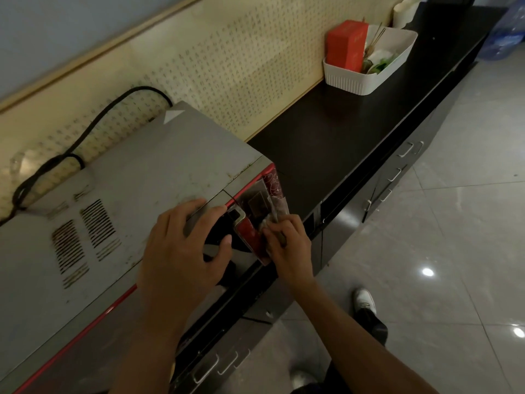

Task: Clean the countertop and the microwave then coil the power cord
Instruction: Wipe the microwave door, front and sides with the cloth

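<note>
while my left hand (184,251) rests spread on the microwave (136,194) top's front edge, holding nothing, my right hand (287,245) pinches a cloth (270,223) against the red front panel. the cord (85,132) loops well beyond my left hand; the countertop (341,132) stretches beyond my right.

Left hand (184,245) lies flat with fingers spread; right hand (287,245) has fingers curled.
</note>
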### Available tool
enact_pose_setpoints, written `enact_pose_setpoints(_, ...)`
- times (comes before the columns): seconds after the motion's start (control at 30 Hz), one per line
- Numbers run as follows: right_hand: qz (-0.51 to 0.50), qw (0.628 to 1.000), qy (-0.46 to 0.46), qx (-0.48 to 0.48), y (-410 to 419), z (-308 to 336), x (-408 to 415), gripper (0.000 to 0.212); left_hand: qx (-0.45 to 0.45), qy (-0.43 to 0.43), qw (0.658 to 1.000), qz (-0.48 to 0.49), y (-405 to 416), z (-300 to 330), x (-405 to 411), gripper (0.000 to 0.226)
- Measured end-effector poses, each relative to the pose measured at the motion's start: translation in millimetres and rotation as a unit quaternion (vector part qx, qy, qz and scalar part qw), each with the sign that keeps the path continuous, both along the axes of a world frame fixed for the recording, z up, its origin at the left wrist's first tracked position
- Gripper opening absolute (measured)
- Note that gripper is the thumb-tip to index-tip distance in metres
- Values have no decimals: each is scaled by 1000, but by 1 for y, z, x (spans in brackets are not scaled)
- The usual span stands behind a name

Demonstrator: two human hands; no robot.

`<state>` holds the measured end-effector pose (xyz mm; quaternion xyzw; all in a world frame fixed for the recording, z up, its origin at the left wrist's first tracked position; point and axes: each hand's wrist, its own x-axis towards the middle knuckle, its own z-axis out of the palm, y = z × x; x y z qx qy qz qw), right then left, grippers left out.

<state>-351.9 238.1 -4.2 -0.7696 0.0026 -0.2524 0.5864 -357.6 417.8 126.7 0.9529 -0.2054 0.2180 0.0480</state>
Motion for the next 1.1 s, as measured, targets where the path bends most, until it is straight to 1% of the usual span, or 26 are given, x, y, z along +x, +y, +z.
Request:
enact_pose_setpoints(0.1, -35, 996, -85, 22, 8, 39, 13, 8, 2, -6, 1000, 2, -1, 1, -1, 47)
enact_pose_setpoints(0.13, -40, 994, -105, 16, 9, 45, 17, 8, 2, -6, 1000, 3, -2, 2, -1, 46)
enact_pose_setpoints(0.2, -28, 992, -118, -18, 6, 38, 18, 6, 3, -2, 1000, 3, -2, 2, -1, 46)
enact_pose_setpoints(0.27, 3, 994, -98, -47, -1, 18, 12, 7, 5, -1, 1000, 2, -2, 2, -2, 47)
enact_pose_setpoints(0.37, 34, 996, -47, -64, -9, -8, 4, 7, 8, -4, 1000, 7, -2, 3, -1, 48)
enact_pose_setpoints(0.4, 32, 997, -32, -57, -9, -9, 3, 5, 8, -6, 1000, 8, -2, 3, -1, 48)
enact_pose_setpoints(0.47, 9, 1000, -23, -11, -9, 3, 4, 5, 8, -8, 1000, 9, -3, 2, -1, 48)
enact_pose_setpoints(0.53, -37, 997, -68, 27, -8, 32, 10, 8, 7, -8, 1000, 8, -3, 2, -2, 47)
enact_pose_setpoints(0.57, -56, 993, -99, 29, -6, 48, 14, 9, 5, -8, 1000, 6, -3, 2, -1, 47)
enact_pose_setpoints(0.63, -60, 988, -142, 17, -1, 73, 22, 10, 2, -5, 1000, 4, -3, 2, -2, 47)
enact_pose_setpoints(0.7, -40, 986, -160, -3, 3, 77, 25, 8, -1, -3, 1000, 5, -2, 3, -2, 47)
enact_pose_setpoints(0.77, -11, 989, -146, -28, 0, 57, 22, 8, -3, -1, 1000, 3, -2, 3, -3, 47)
enact_pose_setpoints(0.8, 7, 992, -122, -40, -4, 44, 19, 8, -4, 1, 1000, 3, -3, 3, -3, 47)
enact_pose_setpoints(0.87, 42, 997, -42, -44, -15, 16, 11, 9, -6, 2, 1000, 6, -3, 4, -3, 46)
enact_pose_setpoints(0.93, 47, 998, 48, 1, -24, 0, 1, 3, -7, 1, 1000, 6, -3, 4, -4, 46)
enact_pose_setpoints(0.97, 30, 996, 77, 31, -28, -2, -3, 6, -8, 1, 1000, 6, -3, 4, -4, 46)
enact_pose_setpoints(1.03, 8, 993, 83, 87, -32, 1, -6, 9, -9, 0, 1000, 8, -3, 3, -3, 46)
enact_pose_setpoints(1.1, 31, 992, 34, 115, -28, 18, -7, 11, -6, -3, 1000, 10, -3, 3, -3, 45)
